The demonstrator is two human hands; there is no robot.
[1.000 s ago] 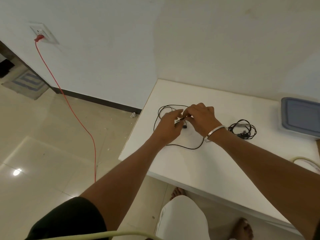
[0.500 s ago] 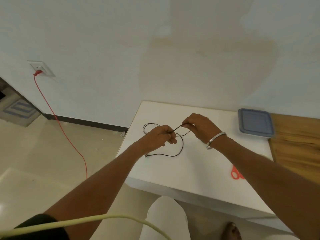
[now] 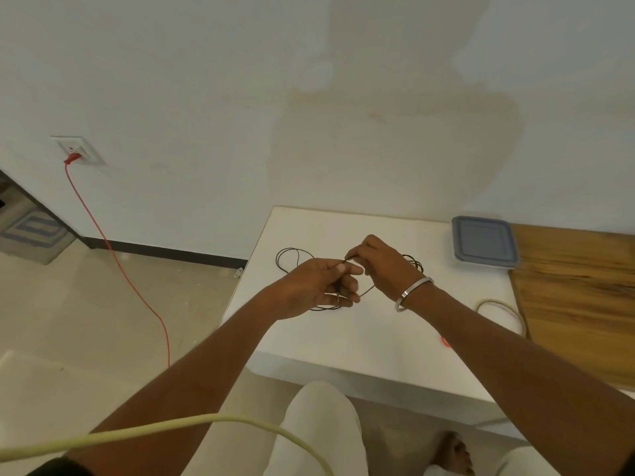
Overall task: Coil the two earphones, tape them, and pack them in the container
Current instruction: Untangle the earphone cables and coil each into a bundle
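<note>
At frame centre above the white worktop, left hand and right hand pinch the first earphone, apparently mid-coil; another loop likely comes next.

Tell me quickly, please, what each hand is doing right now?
Left hand: fingers curled round the black earphone cable.
Right hand: fingers pinching the same cable.
</note>
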